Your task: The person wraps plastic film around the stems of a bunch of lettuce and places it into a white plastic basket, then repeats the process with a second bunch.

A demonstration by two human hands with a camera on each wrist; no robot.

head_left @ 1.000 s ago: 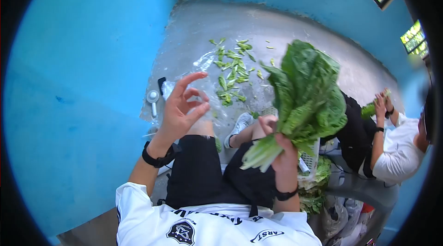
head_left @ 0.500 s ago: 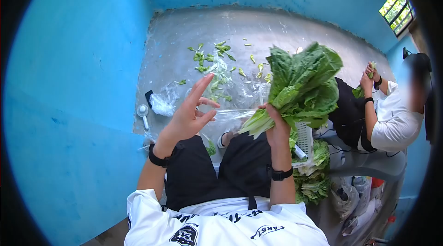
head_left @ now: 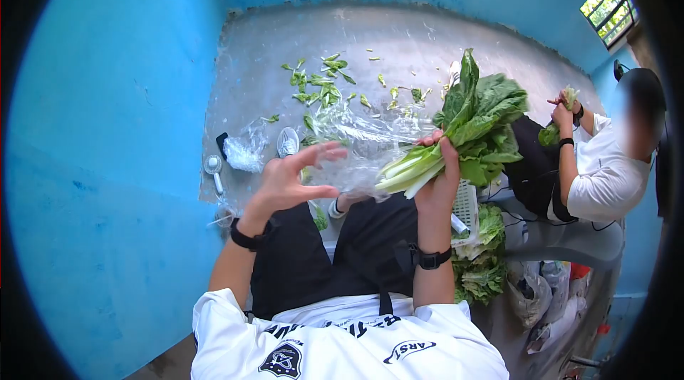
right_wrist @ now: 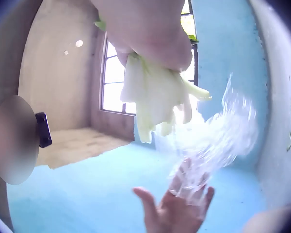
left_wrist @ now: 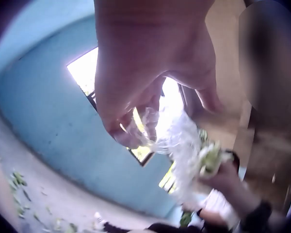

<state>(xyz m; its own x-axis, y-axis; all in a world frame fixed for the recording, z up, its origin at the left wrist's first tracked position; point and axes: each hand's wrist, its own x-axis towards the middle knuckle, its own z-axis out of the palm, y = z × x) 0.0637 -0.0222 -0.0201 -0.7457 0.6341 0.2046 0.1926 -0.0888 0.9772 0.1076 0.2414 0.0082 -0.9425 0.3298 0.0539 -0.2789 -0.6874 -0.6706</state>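
Note:
My right hand (head_left: pixel 440 184) grips a bunch of leafy greens (head_left: pixel 488 120) low down, around the pale stalks. The leaves fan up and to the right, while the cut stalk ends (right_wrist: pixel 155 94) point toward my left hand. That left hand (head_left: pixel 288 184) is raised over my left thigh, thumb and fingers spread apart. Thin clear plastic film (right_wrist: pixel 218 136) lies across its fingers in the right wrist view. In the left wrist view, crumpled film (left_wrist: pixel 177 141) stretches from those fingertips toward the stalks.
Trimmed leaves (head_left: pixel 324 88) lie scattered on the floor ahead. Crumpled plastic (head_left: pixel 246 148), a dark phone-like object (head_left: pixel 222 145) and a white round-headed item (head_left: pixel 214 165) lie left. A white basket (head_left: pixel 467 212) and more greens (head_left: pixel 484 280) stand right, near another seated person (head_left: pixel 605 173) holding greens.
The plastic film has come up between my hands and spread out. My left hand has turned so its fingers point right, toward the stalks. The greens stay in my right hand.

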